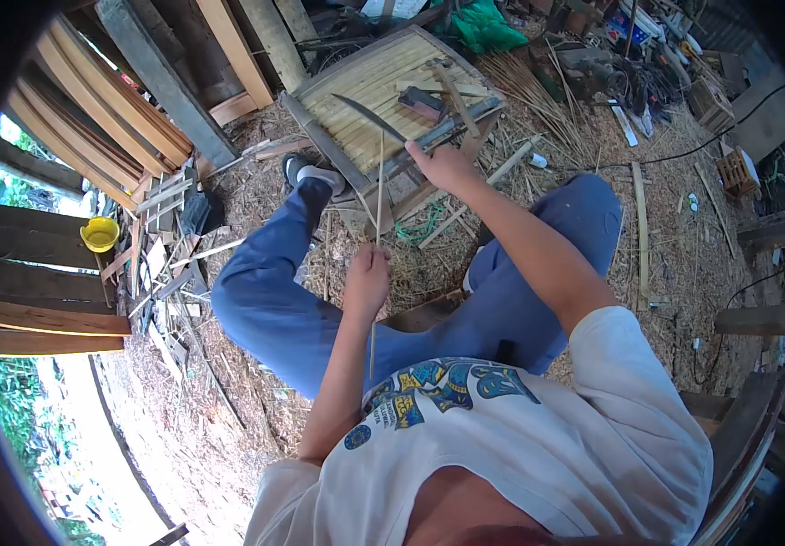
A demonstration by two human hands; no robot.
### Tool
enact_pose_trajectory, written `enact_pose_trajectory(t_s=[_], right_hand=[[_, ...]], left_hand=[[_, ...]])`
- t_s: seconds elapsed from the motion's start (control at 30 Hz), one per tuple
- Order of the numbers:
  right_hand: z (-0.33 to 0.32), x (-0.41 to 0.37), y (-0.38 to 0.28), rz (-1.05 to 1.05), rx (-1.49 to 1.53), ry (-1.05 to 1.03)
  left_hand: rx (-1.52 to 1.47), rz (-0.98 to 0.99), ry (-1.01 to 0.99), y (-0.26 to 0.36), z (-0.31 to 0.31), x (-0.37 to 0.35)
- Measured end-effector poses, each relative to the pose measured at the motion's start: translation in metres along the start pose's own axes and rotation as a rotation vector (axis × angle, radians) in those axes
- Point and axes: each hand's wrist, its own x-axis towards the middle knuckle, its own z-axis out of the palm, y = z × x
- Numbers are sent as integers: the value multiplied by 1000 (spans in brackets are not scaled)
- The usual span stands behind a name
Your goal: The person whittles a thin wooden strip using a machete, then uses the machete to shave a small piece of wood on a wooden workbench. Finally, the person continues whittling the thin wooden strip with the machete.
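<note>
My right hand (444, 168) is wrapped round the handle of a long-bladed knife (370, 116). The blade points up and left, over the near part of a low slatted table (347, 82). Lower and to the left, my left hand (368, 278) is closed on a thin pale strip (380, 196), which looks like split bamboo. The strip runs upright from near my lap, through the fingers, to the blade, where its top end overlaps the edge. On the table lie a hammer (456, 96) and a dark block (422, 104), close beyond my right hand.
Shavings and offcuts cover the ground. A bundle of thin sticks (538, 96) lies right of the table, near a green plastic bag (488, 25). Curved boards (92, 100) lean at the left, above a yellow bucket (100, 234). A wooden strip (640, 232) lies at the right.
</note>
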Motion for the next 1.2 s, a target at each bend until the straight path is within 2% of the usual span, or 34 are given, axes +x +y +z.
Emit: enact_pose_trajectory(t_s=[0.03,0.23,0.33,0.43,0.53,0.77,1.03,1.2], right_hand=[[-6,-5,-2,-21,-22,-8],[-22,-30,-16,-117,-132,30],[-15,-23,-18,-116,-270,36],[-22,-16,-22,-112,-267,-52],[-20,-16,-21,-129,-253,-11],[-19,-15,-25,-129,-251,-71],[-27,-12,-21,-140,-208,-98],[-26,-12,-19,-141,-225,-119]], left_hand=[[-9,-17,-33,8,3,8],[-80,168,10,1,44,100],[-155,93,-31,22,54,121],[-104,21,19,33,57,126],[-41,92,49,25,59,131],[123,155,40,38,49,118],[323,272,93,39,30,70],[367,242,52,39,13,44]])
